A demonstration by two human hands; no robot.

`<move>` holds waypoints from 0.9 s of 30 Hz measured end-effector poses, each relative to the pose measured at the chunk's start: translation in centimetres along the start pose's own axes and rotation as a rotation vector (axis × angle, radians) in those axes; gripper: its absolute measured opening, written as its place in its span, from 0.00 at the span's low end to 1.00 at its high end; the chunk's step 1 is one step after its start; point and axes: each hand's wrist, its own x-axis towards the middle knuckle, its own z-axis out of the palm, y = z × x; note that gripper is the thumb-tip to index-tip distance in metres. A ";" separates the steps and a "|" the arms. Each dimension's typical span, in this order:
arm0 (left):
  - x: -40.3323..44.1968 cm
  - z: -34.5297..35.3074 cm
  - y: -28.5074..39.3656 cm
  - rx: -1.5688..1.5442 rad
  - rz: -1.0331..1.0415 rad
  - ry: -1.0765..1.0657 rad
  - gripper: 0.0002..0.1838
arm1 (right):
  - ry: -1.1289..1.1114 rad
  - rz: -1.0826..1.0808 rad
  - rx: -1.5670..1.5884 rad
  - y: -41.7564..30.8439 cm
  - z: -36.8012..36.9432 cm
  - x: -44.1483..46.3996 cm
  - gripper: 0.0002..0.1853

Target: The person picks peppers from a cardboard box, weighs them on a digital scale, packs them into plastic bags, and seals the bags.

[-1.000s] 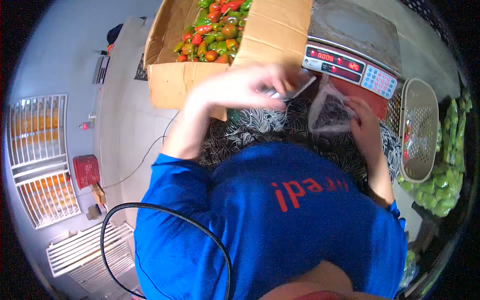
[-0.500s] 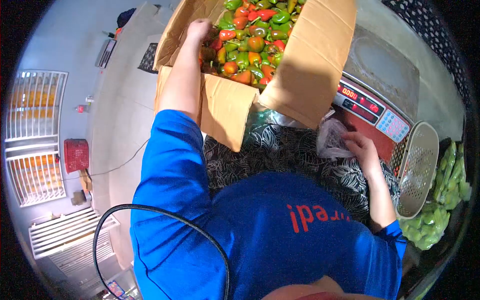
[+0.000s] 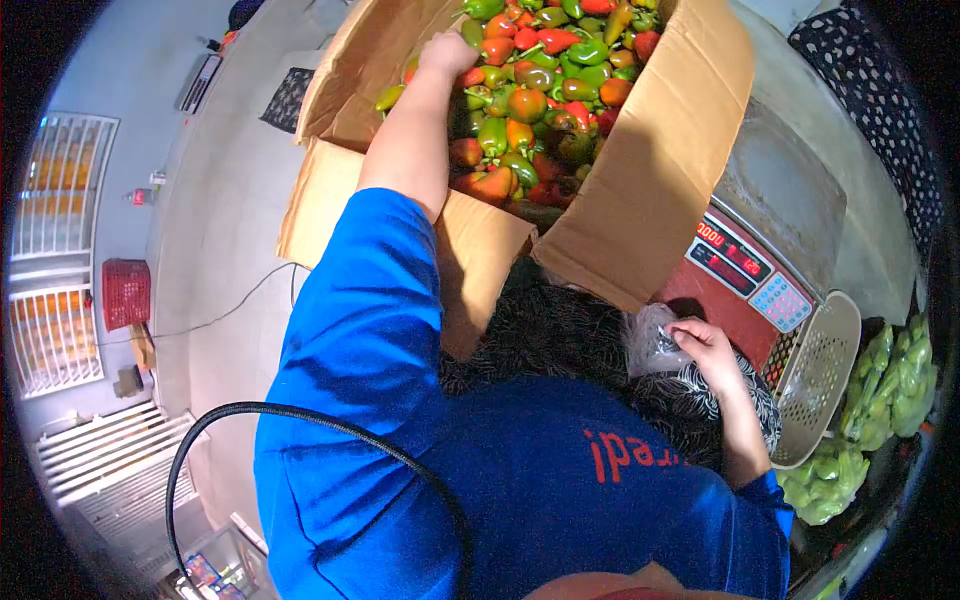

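My left hand (image 3: 448,54) reaches over the cardboard box (image 3: 660,190), at the left part of the red and green peppers (image 3: 527,104). Its fingers are turned away among the peppers, so what they hold, if anything, is hidden. Lower right, my right hand (image 3: 706,347) pinches a clear plastic bag (image 3: 648,340) between thumb and fingers. The bag is crumpled and lies over the black patterned cloth on my lap, beside the scale.
A scale (image 3: 740,255) with a lit red display stands right of the box. Beside it are a beige perforated basket (image 3: 822,375) and bags of green vegetables (image 3: 825,480). A black cable (image 3: 300,412) loops across the lower left. A red crate (image 3: 126,292) is at far left.
My left hand has gone from above my lap into the box and then shifted right among the peppers. The bag at my right hand has gone from spread to bunched up. The view has shifted.
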 end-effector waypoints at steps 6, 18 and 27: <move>-1.1 -0.6 0.7 0.127 0.002 -0.037 0.27 | 0.003 -0.064 -0.071 0.2 0.2 -0.1 0.10; -3.0 -2.1 1.5 0.112 -0.003 0.038 0.35 | -0.004 -0.091 -0.080 0.3 0.1 -0.4 0.11; -2.1 -3.4 0.0 -0.116 0.024 -0.066 0.32 | -0.010 -0.083 -0.069 0.2 0.1 -0.3 0.11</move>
